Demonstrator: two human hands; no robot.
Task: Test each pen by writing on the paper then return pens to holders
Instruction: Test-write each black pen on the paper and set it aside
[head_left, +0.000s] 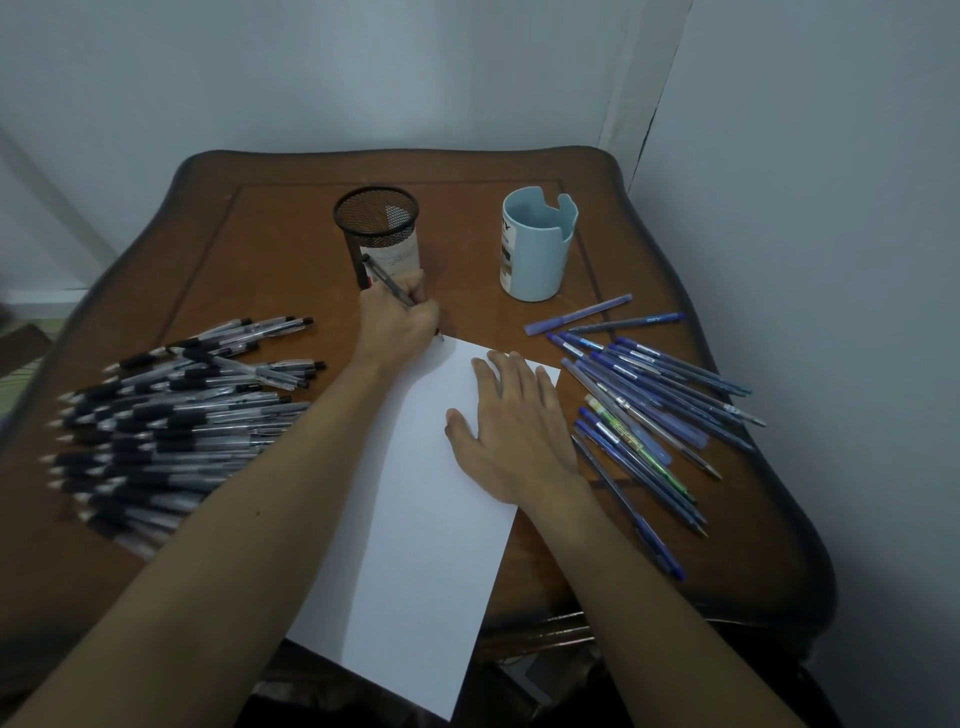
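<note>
Left hand (397, 332) grips a pen (387, 279), tip at a corner of the paper (415, 519); right hand (514, 431) lies flat on it, fingers spread. Mesh cup (376, 228) and blue cup (537, 244) stand upright behind.

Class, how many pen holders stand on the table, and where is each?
2. The black mesh holder stands behind the left hand gripping a pen; the light blue holder stands right of it.

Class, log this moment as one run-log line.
left hand: grips black pen, tip at far corner of paper | right hand: flat on paper
</note>
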